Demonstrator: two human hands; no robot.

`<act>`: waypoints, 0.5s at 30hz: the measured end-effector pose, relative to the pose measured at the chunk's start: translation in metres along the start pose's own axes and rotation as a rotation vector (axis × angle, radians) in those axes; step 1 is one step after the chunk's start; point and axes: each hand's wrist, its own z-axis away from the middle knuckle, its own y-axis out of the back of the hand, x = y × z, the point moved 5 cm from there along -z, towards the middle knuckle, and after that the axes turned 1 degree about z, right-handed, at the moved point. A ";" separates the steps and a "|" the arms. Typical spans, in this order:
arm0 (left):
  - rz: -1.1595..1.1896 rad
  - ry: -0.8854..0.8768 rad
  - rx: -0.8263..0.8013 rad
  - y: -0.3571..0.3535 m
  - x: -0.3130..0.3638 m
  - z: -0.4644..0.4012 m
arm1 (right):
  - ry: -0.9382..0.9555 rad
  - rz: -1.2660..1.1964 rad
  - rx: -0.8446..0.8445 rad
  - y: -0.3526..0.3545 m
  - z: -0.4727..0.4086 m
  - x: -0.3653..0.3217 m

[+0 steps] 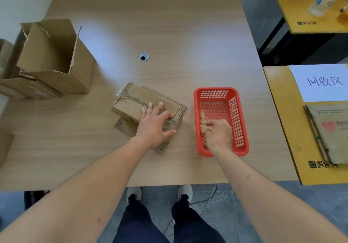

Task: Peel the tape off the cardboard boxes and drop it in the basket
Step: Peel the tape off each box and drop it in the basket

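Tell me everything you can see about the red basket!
The red basket looks like plastic, a rectangle with walls and floor full of little square holes. It sits upright on the wooden table, just right of the flattened cardboard box. Crumpled clear tape lies inside. The right hand reaches into it, fingers curled on the tape.

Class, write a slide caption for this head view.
Left hand steadies the flattened cardboard box; right hand drops tape into the red basket.
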 end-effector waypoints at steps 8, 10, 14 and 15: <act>0.028 0.014 -0.021 0.000 -0.001 0.002 | 0.075 -0.051 -0.022 -0.003 -0.004 -0.007; 0.045 0.002 -0.023 0.002 -0.002 0.003 | 0.164 -0.070 -0.020 -0.005 -0.002 -0.016; 0.095 -0.054 -0.028 0.008 -0.008 0.004 | 0.471 -0.180 -0.122 -0.014 0.014 -0.045; 0.101 -0.070 -0.036 0.010 -0.012 0.006 | 0.541 -0.176 -0.167 -0.019 0.020 -0.053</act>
